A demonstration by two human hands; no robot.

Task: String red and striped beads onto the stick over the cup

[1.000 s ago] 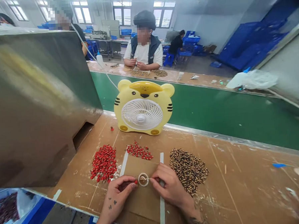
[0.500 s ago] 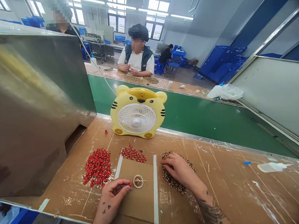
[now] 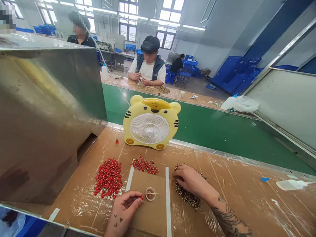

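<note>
**Left hand [image 3: 120,215] pinching, right hand [image 3: 191,180] down among the pieces**

A small glossy red piece [image 3: 142,197] is held tight in my left fingertips [image 3: 138,201], just beside a round clear plastic ring [image 3: 150,194] on a flat brown cardboard sheet [image 3: 149,218]. Something lies inside the ring, too small for me to make out. My right fingers [image 3: 186,173] curl down onto a heap of speckled black-and-tan pieces [image 3: 188,198]; I cannot tell whether they have closed on any. Going by how things lie, much looks left: a large heap of glossy red pieces [image 3: 108,178] beyond my left fingertips and a looser cluster of red pieces [image 3: 145,165] ahead of them are both plentiful, and the speckled heap under my right fingers is thick too. How much is done I can only judge from these heaps. Further ahead of my fingers, a yellow tiger-shaped plastic fan [image 3: 151,122] stands on the brown counter [image 3: 244,195]
</note>
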